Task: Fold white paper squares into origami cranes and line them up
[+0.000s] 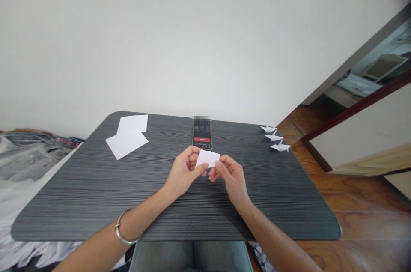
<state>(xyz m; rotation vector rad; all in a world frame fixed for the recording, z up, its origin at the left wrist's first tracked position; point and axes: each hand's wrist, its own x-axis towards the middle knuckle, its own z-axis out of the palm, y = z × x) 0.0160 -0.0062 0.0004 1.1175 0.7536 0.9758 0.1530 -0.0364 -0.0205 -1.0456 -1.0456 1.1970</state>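
Between my two hands is a small folded piece of white paper (208, 158), held above the middle of the dark table (160, 216). My left hand (185, 168) pinches its left side, thumb in front and fingers behind. At its lower right corner, my right hand (230, 174) grips with thumb and fingertips. The paper's back side is hidden from me. Just beyond the hands lies a phone (202, 135) with a red bar on its lit screen.
Flat white paper sheets (128, 143) overlap at the table's back left. Three folded paper cranes (274, 138) stand in a row near the right edge. A white wall (192, 40) rises behind the table. Bagged cloth items (25, 165) are heaped beyond the left edge.
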